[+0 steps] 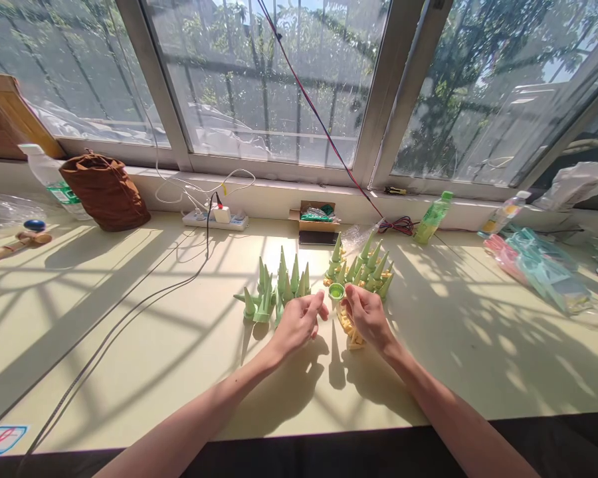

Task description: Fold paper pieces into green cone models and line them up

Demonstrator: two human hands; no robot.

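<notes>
My right hand [370,317] is closed in a pinch at the edge of a small green cone [336,291], whose hollow round end faces me. Just left of it my left hand [301,320] has its fingers drawn together; whatever they hold, if anything, is hidden. Several pale green cones [263,302] stand close together beyond and beside my left hand, a few lying on their sides. Behind my right hand is a second group of green cones [366,262] with yellow pieces among them. Partly covered by that hand, a heap of small yellow pieces [351,332] lies on the table.
A small open cardboard box [319,222] sits by the window, with a power strip [216,219] to its left. A black cable [144,302] crosses the table's left side. A brown pouch [104,192], a green bottle [433,218] and plastic bags [538,265] stand or lie farther out.
</notes>
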